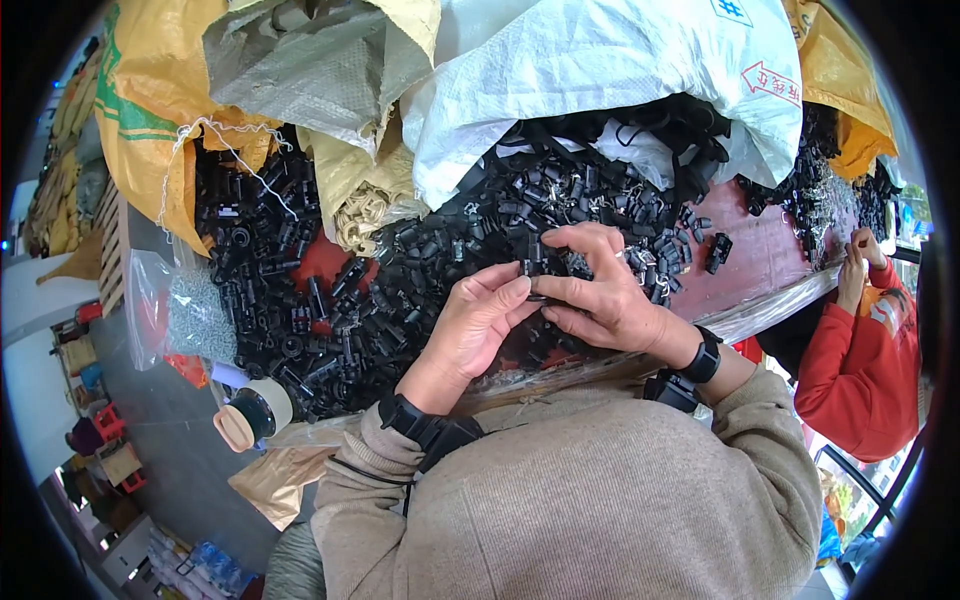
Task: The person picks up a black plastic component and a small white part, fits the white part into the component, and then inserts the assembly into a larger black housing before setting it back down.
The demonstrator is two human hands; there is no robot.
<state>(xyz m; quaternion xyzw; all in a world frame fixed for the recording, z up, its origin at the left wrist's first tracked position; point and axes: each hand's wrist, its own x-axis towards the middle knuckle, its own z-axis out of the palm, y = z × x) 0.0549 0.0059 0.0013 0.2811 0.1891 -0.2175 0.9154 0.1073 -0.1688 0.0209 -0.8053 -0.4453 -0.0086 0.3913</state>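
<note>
A small black plastic part [531, 262] is held upright between my hands, close to the table's near edge. My left hand [474, 322] pinches its lower end between thumb and fingers. My right hand [608, 302] grips the same part from the other side, with its index finger bent above it. The part's exact kind is too small to make out, and fingers cover its lower end. Around and beyond my hands lies a loose pile of similar black plastic parts [345, 335], some with metal clips [575, 205].
A white woven sack [600, 65] and yellow sacks [150, 80] spill parts at the back. At left are a clear bag of small metal pieces [200, 315] and a jar with a beige lid [255, 412]. A person in red [855, 365] works at the right.
</note>
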